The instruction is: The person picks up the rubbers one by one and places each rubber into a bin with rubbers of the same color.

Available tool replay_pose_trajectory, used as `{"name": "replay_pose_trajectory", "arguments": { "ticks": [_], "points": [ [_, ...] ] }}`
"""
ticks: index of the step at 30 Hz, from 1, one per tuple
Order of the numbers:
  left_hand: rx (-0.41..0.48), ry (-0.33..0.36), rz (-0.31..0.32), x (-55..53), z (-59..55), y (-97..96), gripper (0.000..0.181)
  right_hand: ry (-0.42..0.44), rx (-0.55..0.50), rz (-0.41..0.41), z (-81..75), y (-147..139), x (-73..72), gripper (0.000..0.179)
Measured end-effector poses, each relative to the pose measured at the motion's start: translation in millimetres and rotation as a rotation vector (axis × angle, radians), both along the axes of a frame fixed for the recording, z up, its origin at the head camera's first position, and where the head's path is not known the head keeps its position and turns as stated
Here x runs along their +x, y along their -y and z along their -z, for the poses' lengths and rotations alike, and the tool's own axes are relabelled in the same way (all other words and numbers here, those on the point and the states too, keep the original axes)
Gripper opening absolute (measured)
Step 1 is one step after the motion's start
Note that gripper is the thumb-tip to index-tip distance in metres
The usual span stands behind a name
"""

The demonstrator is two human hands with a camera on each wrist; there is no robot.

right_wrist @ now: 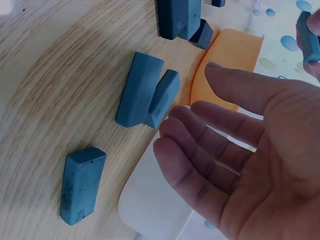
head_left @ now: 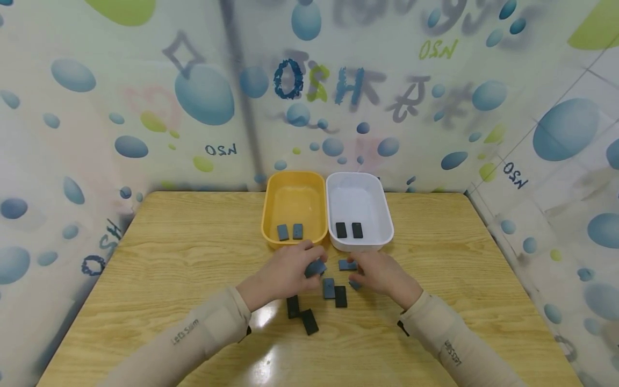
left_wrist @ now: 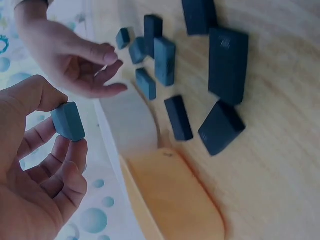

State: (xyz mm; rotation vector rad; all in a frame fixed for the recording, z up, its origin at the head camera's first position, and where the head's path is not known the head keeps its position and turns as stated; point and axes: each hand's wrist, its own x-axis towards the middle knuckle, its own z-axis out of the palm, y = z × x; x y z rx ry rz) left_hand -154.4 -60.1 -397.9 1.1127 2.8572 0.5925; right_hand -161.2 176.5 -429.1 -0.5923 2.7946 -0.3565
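1. Head view: the left hand is pinching a small blue block, and the yellow bin is lying just beyond its fingertips. If the hand is travelling low, I judge, the block could be catching the bin's near rim and twisting loose.

2. Left wrist view: the digits are meeting the held block only near its edges, while the spare fingers are curling beneath it without gripping. Such a slight grasp could be letting the block swivel or drop.

3. Right wrist view: the right hand is grasping nothing, its fingers bending loosely and its thumb standing apart. Two blue blocks are lying close together just beside those fingertips; a finger closing on one could be pushing its neighbour askew.

4. Head view again: two black blocks are lying behind the left fingers, nearer the body, where a dropping left sleeve might be brushing them. Both hands are working near each other, so knuckles could be colliding.
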Motion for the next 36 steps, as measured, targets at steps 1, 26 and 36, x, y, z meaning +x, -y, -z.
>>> {"name": "replay_pose_trajectory", "arguments": {
  "ticks": [1,26,36],
  "points": [
    [0.003,0.012,-0.009,-1.3,-2.0,1.3,0.029,-0.002,0.0,-0.001,0.4,0,0.0,0.03],
    [-0.007,0.103,-0.229,-62.8,-26.1,14.4,0.028,0.011,0.0,0.006,1.4,1,-0.7,0.032],
    [0.005,0.178,-0.274,-83.4,-15.7,10.3,0.035,0.02,0.012,0.016,0.5,2,-2.3,0.031]
  ]
}}
